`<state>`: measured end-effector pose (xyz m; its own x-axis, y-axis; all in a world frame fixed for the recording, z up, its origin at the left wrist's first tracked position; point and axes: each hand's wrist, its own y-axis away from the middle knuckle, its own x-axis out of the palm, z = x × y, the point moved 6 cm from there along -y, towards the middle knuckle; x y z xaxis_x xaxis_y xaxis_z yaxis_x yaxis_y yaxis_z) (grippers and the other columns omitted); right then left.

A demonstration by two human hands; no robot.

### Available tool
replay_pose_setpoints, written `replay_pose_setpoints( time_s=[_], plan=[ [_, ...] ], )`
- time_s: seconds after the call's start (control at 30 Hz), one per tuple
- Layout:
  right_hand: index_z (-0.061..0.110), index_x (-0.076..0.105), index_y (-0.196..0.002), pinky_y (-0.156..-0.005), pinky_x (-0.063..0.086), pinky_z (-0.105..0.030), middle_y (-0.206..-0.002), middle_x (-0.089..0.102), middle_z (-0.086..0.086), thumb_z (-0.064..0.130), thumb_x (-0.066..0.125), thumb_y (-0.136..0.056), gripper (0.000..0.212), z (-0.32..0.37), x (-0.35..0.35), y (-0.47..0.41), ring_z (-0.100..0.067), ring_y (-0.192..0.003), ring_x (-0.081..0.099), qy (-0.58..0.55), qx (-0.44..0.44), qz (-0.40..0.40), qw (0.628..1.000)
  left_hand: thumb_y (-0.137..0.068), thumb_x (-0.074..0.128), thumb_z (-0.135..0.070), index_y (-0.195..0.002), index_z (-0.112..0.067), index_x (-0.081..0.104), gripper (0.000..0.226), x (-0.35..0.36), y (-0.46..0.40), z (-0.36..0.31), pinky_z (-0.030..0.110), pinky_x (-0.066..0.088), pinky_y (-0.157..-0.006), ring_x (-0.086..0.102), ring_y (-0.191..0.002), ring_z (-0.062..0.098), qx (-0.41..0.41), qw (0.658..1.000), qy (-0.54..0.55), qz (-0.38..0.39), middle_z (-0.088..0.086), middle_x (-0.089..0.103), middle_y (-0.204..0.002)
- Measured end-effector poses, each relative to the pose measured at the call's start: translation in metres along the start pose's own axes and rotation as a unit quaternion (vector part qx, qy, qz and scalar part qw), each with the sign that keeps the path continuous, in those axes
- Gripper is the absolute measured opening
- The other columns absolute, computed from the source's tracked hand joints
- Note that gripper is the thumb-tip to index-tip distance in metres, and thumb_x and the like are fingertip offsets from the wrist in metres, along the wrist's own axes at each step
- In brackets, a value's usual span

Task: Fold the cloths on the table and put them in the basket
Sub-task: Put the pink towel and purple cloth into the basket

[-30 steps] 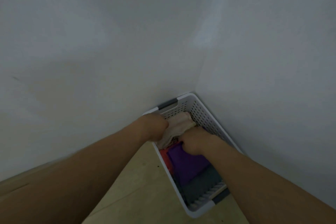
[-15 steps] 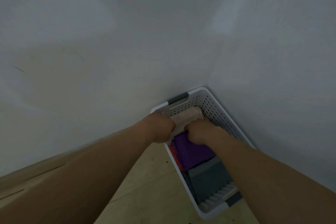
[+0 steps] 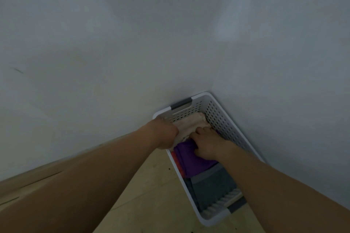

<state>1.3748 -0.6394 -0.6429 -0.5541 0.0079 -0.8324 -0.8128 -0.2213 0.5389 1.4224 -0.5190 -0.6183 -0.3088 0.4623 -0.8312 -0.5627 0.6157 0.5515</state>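
Tucking the folded beige cloth [image 3: 191,124] into the far end of the basket [image 3: 220,117], which sits in the wall corner on the floor. Left hand [image 3: 164,133] grips the cloth's left edge, fingers curled under it. Right hand [image 3: 205,143] lies flat, fingers together, pressing at the seam where beige meets the purple cloth [image 3: 189,161]. Nearer: grey cloth [image 3: 210,185], a red one [image 3: 177,161] just showing along the left wall. Step looks like stowing, nearly seated. Next: push beige down level with the row, let go, lift both hands clear without dragging purple up. Table not in view, so remaining cloths unknown.
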Motion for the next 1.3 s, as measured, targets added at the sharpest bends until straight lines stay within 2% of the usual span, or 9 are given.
replay_pose_setpoints(
  time_s=[0.1,0.27,0.43,0.53,0.6,0.77,0.87,1.1,1.3],
  plan=[
    [0.015,0.038,-0.136,-0.104,0.03,-0.038,-0.136,0.037,-0.01,0.025,0.052,-0.088,0.052,0.0,-0.003,0.005,-0.029,-0.125,0.034,-0.021,-0.003,-0.018,1.0,-0.093,0.048,-0.013,-0.117,-0.004,0.059,0.028,-0.002,0.003,-0.003,0.027,0.039,-0.072,0.059,-0.102,0.026,-0.004,1.0,0.019,0.015,0.015,0.063,-0.114],
    [0.018,0.038,-0.137,-0.104,0.028,-0.036,-0.137,0.037,-0.008,0.026,0.053,-0.087,0.053,-0.004,-0.009,0.008,-0.028,-0.126,0.034,-0.046,-0.006,-0.058,0.997,-0.093,0.05,-0.016,-0.114,-0.004,0.06,0.026,0.0,0.003,-0.003,0.029,0.041,-0.072,0.06,-0.102,0.027,-0.001,1.0,0.02,0.018,0.015,0.063,-0.113],
    [0.018,0.032,-0.144,-0.111,0.023,-0.033,-0.145,0.035,-0.006,0.026,0.053,-0.087,0.062,-0.005,-0.01,0.025,-0.025,-0.131,0.032,-0.082,0.014,-0.076,0.994,-0.096,0.042,-0.019,-0.121,-0.005,0.055,0.032,-0.013,0.013,0.002,0.034,0.04,-0.088,0.054,-0.105,0.028,0.023,0.993,0.01,-0.117,0.015,0.056,-0.119],
    [0.018,0.025,-0.149,-0.118,0.014,-0.034,-0.153,0.026,-0.004,0.028,0.052,-0.09,0.066,-0.002,-0.036,0.056,-0.024,-0.139,0.024,-0.109,0.034,-0.088,0.99,-0.097,0.039,-0.022,-0.129,-0.007,0.051,0.037,-0.041,0.032,0.007,0.037,0.038,-0.094,0.051,-0.112,0.03,0.028,0.987,0.012,-0.16,0.015,0.053,-0.128],
    [0.017,0.024,-0.149,-0.117,0.016,-0.034,-0.153,0.027,-0.004,0.028,0.051,-0.09,0.066,0.002,-0.07,0.088,-0.025,-0.139,0.025,-0.113,0.039,-0.088,0.989,-0.098,0.038,-0.024,-0.134,-0.008,0.047,0.041,-0.073,0.061,0.009,0.038,0.036,-0.097,0.049,-0.115,0.031,-0.008,0.984,0.06,-0.167,0.014,0.05,-0.133],
    [0.015,0.031,-0.145,-0.115,0.021,-0.033,-0.145,0.038,-0.006,0.028,0.053,-0.087,0.064,0.022,-0.183,0.186,-0.024,-0.133,0.035,-0.125,0.048,-0.076,0.988,-0.096,0.038,-0.027,-0.145,-0.011,0.029,0.052,-0.178,0.163,-0.007,0.035,0.028,-0.108,0.039,-0.128,0.027,-0.022,0.986,0.101,-0.128,0.009,0.034,-0.146],
    [0.014,0.037,-0.14,-0.111,0.028,-0.034,-0.139,0.043,-0.006,0.027,0.053,-0.085,0.059,0.041,-0.27,0.254,-0.024,-0.129,0.04,-0.129,0.038,-0.072,0.988,-0.096,0.04,-0.025,-0.144,-0.012,0.031,0.051,-0.268,0.233,-0.005,0.036,0.028,-0.108,0.037,-0.13,0.028,-0.067,0.971,0.175,-0.147,0.009,0.033,-0.148],
    [0.011,0.033,-0.144,-0.112,0.027,-0.032,-0.143,0.04,-0.008,0.024,0.054,-0.09,0.059,0.087,-0.437,0.431,-0.024,-0.13,0.039,-0.147,0.007,-0.051,0.988,-0.096,0.042,-0.026,-0.138,-0.008,0.04,0.045,-0.439,0.418,-0.024,0.04,0.036,-0.103,0.044,-0.123,0.031,-0.158,0.93,0.275,-0.187,0.011,0.042,-0.14],
    [0.01,0.027,-0.147,-0.114,0.025,-0.031,-0.148,0.035,-0.009,0.027,0.054,-0.093,0.063,0.121,-0.482,0.531,-0.023,-0.134,0.037,-0.152,-0.024,-0.037,0.987,-0.098,0.039,-0.03,-0.142,-0.011,0.035,0.048,-0.486,0.528,-0.075,0.041,0.036,-0.105,0.04,-0.128,0.03,-0.221,0.904,0.325,-0.168,0.009,0.038,-0.144]
  ],
)
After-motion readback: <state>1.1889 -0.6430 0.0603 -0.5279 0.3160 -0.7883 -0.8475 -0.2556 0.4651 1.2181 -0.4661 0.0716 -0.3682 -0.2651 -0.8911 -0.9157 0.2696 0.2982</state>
